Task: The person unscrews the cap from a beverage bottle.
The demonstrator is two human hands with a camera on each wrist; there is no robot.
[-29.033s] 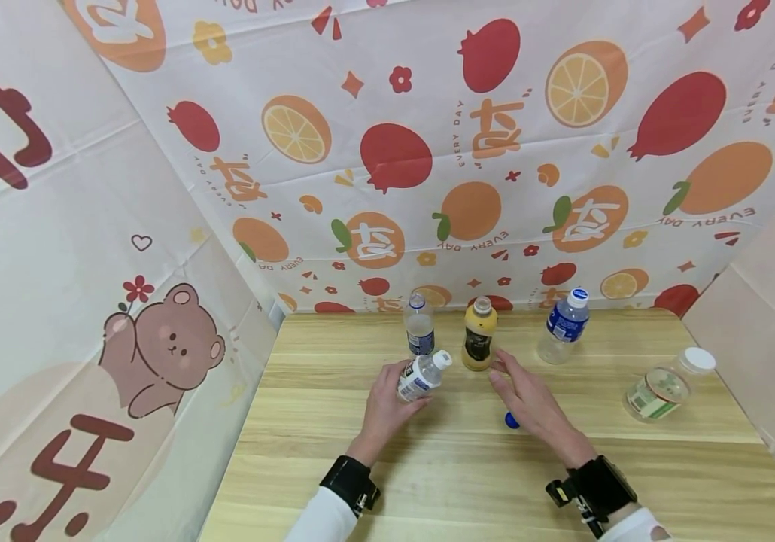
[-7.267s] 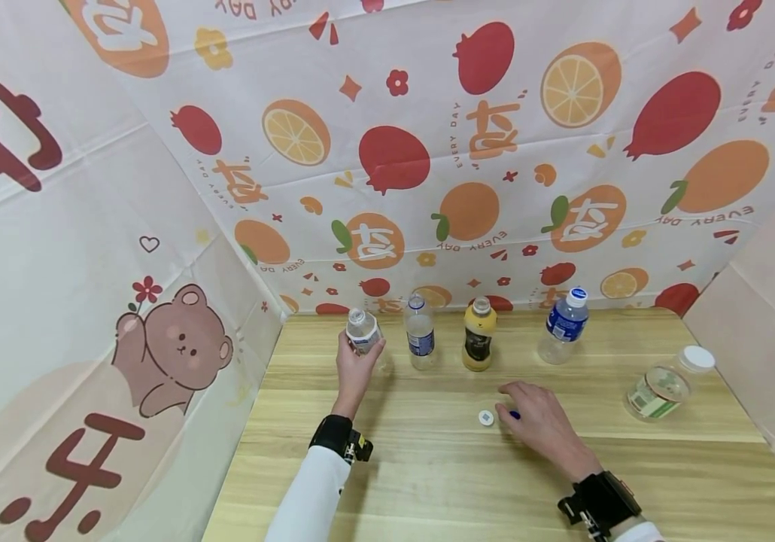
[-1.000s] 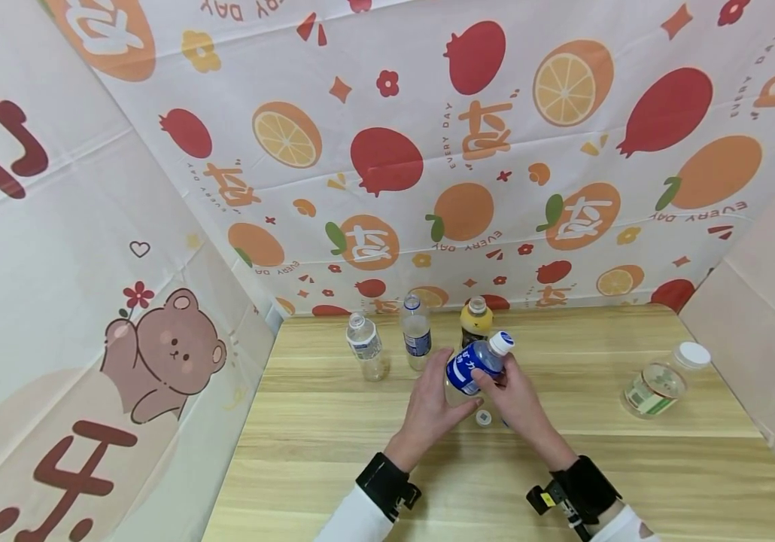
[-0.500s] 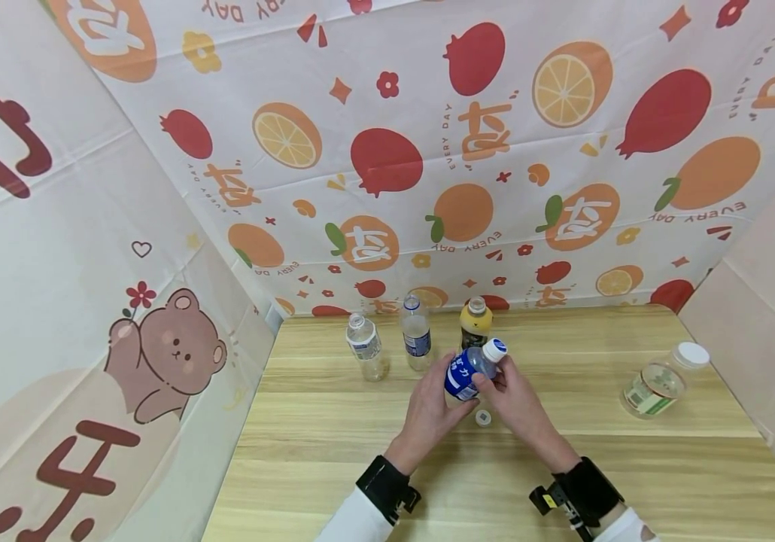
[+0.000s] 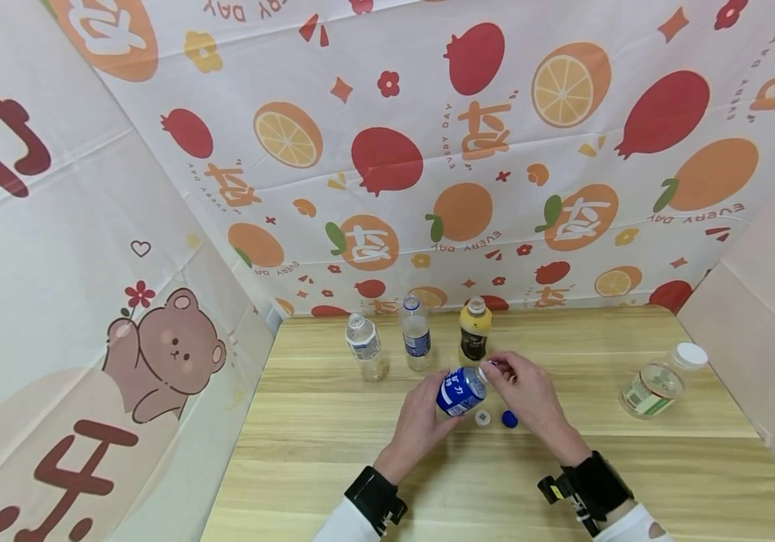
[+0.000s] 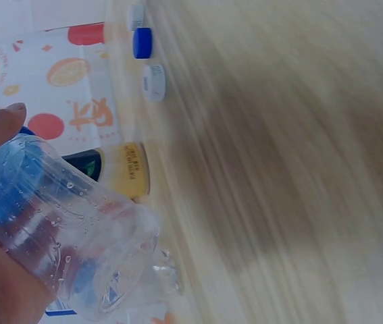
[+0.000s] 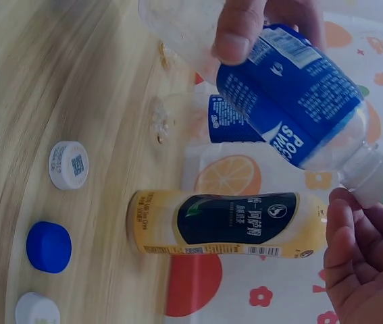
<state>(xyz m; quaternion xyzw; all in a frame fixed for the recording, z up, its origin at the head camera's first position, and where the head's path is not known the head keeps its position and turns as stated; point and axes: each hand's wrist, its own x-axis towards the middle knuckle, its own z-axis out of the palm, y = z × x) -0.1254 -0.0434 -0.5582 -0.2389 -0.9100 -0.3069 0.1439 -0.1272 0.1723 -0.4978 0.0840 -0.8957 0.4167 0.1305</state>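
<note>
Over the pale wood-grain tabletop (image 5: 320, 459), seen from the head, the left hand (image 5: 421, 421) curls round a clear plastic bottle with a blue label (image 5: 458, 391), tilting it, presumably to bring its white plastic cap (image 5: 484, 374) within reach of the right hand (image 5: 526, 388), whose bent fingers pinch there. From the left wrist, its droplet-flecked base points away from those fingers. From the right wrist, the bottle bridges both hands, clear of a round blue cap (image 7: 49, 247) lying between two loose white caps (image 7: 69, 165).

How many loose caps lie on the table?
3, in a row in the right wrist view: a round white plastic cap on top, a round blue plastic cap in the middle, a second round white plastic cap at the bottom edge. More may be hidden.
</note>
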